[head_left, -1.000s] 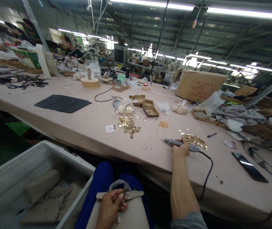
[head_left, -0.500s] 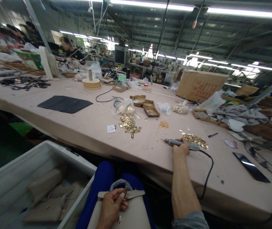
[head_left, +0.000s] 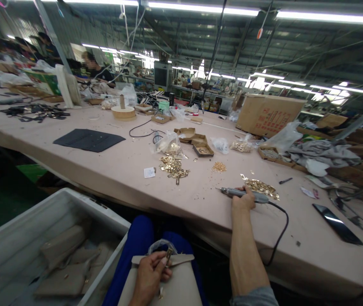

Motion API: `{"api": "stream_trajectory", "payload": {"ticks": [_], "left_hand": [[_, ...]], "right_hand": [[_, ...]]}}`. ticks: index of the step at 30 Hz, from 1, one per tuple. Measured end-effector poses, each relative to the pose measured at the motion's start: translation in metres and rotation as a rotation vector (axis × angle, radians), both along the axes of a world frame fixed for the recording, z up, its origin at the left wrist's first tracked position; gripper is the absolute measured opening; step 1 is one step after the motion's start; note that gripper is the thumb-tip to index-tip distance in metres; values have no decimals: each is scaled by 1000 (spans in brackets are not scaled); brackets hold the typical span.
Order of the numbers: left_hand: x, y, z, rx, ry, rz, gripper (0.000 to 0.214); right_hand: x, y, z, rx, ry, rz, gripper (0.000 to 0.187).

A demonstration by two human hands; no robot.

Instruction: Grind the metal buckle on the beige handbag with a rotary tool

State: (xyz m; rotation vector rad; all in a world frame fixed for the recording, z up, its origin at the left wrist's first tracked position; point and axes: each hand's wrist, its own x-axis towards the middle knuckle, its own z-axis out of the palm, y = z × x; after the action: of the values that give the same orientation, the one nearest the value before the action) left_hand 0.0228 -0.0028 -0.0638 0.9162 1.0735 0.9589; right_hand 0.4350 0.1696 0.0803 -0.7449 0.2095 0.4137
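Note:
My right hand (head_left: 244, 199) is wrapped round a grey electric screwdriver (head_left: 259, 197) on the table, its thin bit pointing left and its black cord trailing off to the right. Low in the view, my left hand (head_left: 152, 272) pinches a small gold metal plate (head_left: 169, 255) between thumb and fingers. That hand rests over a beige handbag (head_left: 181, 284) lying on my lap, with a small gold fitting (head_left: 161, 292) on its front. Just beyond the screwdriver lies a heap of gold metal pieces (head_left: 260, 188). Tiny gold parts (head_left: 219, 166) are piled farther left.
At lower left stands a white bin (head_left: 105, 212) with several beige bags (head_left: 63, 278). On the table are gold plates (head_left: 174, 168), small cardboard boxes (head_left: 203, 149), a black sheet (head_left: 88, 140), a phone (head_left: 337, 223) and a large carton (head_left: 270, 114). A person (head_left: 95, 70) sits far back left.
Both hands keep nearly the same pose and grip. The whole view has shifted very slightly, with table items appearing a little farther right.

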Motion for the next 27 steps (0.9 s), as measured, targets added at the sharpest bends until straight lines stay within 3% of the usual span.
{"api": "stream_trajectory", "payload": {"ticks": [17, 27], "left_hand": [[0, 1, -6, -17, -7, 11, 62], [1, 0, 9, -20, -22, 14, 58]], "right_hand": [[-2, -1, 2, 39, 39, -29, 36], [4, 4, -6, 11, 0, -41, 38]]}}
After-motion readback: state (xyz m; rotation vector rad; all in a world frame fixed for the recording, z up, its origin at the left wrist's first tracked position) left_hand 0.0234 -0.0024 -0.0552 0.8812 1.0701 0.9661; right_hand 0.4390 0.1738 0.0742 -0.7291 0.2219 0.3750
